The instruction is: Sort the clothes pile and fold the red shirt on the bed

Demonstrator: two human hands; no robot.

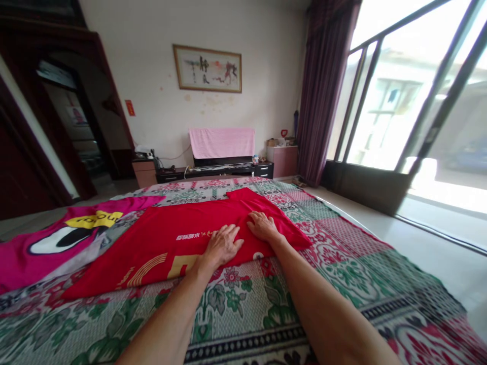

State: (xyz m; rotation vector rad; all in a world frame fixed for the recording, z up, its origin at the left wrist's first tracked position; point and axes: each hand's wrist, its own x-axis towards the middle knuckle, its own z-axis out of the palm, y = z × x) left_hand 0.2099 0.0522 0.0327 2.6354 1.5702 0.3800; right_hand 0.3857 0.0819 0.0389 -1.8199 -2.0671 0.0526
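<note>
From the head view, I had both hands open, palms down: my left hand (222, 244) and right hand (262, 225) pressed on the right part of a red shirt (163, 223). The shirt stretched across the patterned blanket (342, 284), between its near and far edges. A pink shirt (72, 237) lay toward the left edge. Beyond the far edge hung a pink cloth (222, 143).

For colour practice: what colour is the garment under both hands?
The garment is mainly red; head view.
</note>
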